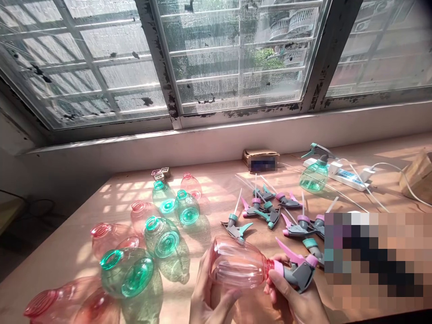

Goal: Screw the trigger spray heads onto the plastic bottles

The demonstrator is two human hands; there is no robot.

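Observation:
Lying on its side in front of me, a clear pink spray bottle [239,264] is held between both hands. My left hand [212,292] cups the base end, thumb along the underside. My right hand [293,294] pinches the pink collar of the grey and pink spray head [300,272], which sits at the bottle's neck. Whether it is fully threaded on cannot be seen. Beyond the bottle lie several loose trigger spray heads with white tubes, the nearest a grey and teal spray head [236,227]. Open green bottles [162,238] and pink bottles [113,238] stand to the left.
At the back right stand a complete green spray bottle [314,175] and a white power strip [351,177] with cables. A small cardboard box [261,159] rests by the wall under the window. A brown paper item [418,173] is at the right edge. A pixelated patch covers the lower right.

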